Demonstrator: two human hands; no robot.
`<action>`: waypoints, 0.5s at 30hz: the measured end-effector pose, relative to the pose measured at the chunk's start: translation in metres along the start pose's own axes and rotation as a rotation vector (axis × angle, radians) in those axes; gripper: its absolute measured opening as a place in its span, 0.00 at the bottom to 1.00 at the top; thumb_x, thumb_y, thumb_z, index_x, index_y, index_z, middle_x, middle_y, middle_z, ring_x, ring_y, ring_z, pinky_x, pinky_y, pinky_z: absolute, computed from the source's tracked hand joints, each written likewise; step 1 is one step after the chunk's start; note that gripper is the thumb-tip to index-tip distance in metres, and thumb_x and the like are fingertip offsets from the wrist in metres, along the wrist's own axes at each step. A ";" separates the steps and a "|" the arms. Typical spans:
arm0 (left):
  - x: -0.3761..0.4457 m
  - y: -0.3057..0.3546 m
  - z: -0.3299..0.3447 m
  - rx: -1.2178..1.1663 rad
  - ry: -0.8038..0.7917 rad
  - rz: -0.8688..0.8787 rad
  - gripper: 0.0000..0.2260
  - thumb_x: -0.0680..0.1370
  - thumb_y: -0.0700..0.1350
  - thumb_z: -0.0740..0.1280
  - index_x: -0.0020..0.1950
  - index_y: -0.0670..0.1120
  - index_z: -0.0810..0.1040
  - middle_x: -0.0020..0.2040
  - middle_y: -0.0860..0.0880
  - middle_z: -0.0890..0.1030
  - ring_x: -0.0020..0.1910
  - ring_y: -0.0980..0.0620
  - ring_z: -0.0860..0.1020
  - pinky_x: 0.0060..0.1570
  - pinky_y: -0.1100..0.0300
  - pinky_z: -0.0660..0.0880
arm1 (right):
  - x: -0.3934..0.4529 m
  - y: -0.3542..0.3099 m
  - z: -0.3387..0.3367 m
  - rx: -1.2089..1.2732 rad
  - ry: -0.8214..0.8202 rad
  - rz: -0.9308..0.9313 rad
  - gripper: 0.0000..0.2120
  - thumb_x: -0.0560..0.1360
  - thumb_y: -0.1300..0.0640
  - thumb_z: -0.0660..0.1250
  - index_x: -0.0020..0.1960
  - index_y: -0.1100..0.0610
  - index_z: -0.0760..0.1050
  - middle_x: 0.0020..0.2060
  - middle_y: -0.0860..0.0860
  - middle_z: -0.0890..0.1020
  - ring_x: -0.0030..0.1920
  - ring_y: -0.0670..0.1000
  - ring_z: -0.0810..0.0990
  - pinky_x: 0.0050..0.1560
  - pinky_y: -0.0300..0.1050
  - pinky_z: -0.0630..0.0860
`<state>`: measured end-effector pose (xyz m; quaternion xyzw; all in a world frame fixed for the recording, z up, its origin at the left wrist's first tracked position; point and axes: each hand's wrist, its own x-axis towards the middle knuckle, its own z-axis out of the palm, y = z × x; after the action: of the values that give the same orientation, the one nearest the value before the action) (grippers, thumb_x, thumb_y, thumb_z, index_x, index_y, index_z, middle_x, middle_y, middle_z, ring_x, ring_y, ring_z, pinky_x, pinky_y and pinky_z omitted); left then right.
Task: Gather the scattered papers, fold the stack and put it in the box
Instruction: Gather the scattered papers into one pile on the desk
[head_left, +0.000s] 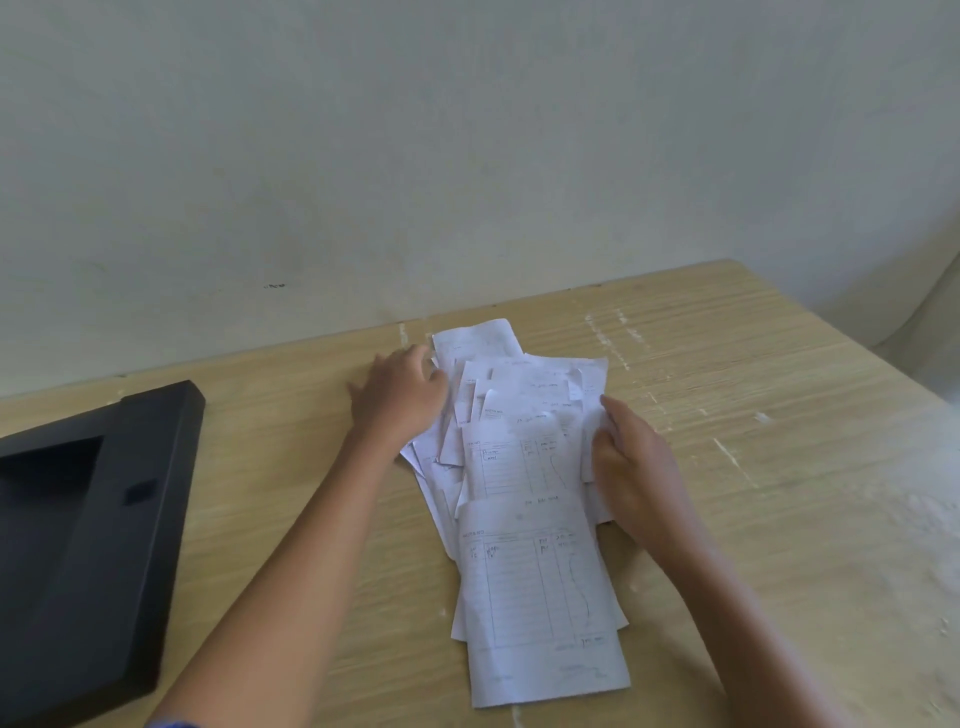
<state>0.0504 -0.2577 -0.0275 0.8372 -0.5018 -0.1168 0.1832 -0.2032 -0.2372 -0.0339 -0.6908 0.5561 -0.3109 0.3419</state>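
My left hand (400, 397) flat with fingers spread on the papers' (524, 483) left edge, my right hand (631, 467) pinching their right edge (loose overlapping pile, mid-table (753, 415)), black box (104, 519) well left.

Papers (524, 499): white ruled forms with handwriting, overlapping in a loose, uneven pile on the tabletop; unfolded, lying flat, edges fanned toward the wall; the nearest sheet juts out toward the viewer.
Box (78, 530): black, shallow, open-topped, rectangular recess inside; at the left, well apart from the pile.
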 end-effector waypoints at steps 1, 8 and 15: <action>0.002 0.001 -0.001 0.014 -0.008 -0.027 0.18 0.83 0.53 0.55 0.70 0.52 0.74 0.71 0.51 0.77 0.75 0.42 0.69 0.73 0.36 0.59 | 0.001 0.002 -0.003 -0.030 0.022 0.011 0.13 0.78 0.67 0.55 0.58 0.62 0.75 0.54 0.55 0.81 0.66 0.60 0.73 0.73 0.59 0.63; -0.019 0.000 -0.007 -0.282 -0.140 0.099 0.22 0.84 0.55 0.54 0.79 0.60 0.66 0.77 0.52 0.74 0.70 0.46 0.76 0.73 0.46 0.69 | -0.002 0.002 -0.007 0.073 -0.004 -0.008 0.16 0.79 0.66 0.57 0.63 0.58 0.77 0.52 0.52 0.82 0.59 0.52 0.79 0.66 0.48 0.66; -0.084 -0.030 0.010 0.160 0.072 -0.171 0.23 0.82 0.61 0.54 0.68 0.47 0.74 0.74 0.42 0.71 0.74 0.36 0.64 0.72 0.38 0.61 | -0.001 0.021 -0.003 -0.158 -0.066 -0.041 0.15 0.83 0.58 0.53 0.43 0.58 0.74 0.49 0.52 0.79 0.72 0.59 0.69 0.78 0.60 0.51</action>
<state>0.0313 -0.1729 -0.0481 0.8926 -0.4295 -0.0613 0.1230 -0.2178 -0.2402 -0.0496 -0.7366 0.5532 -0.2500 0.2983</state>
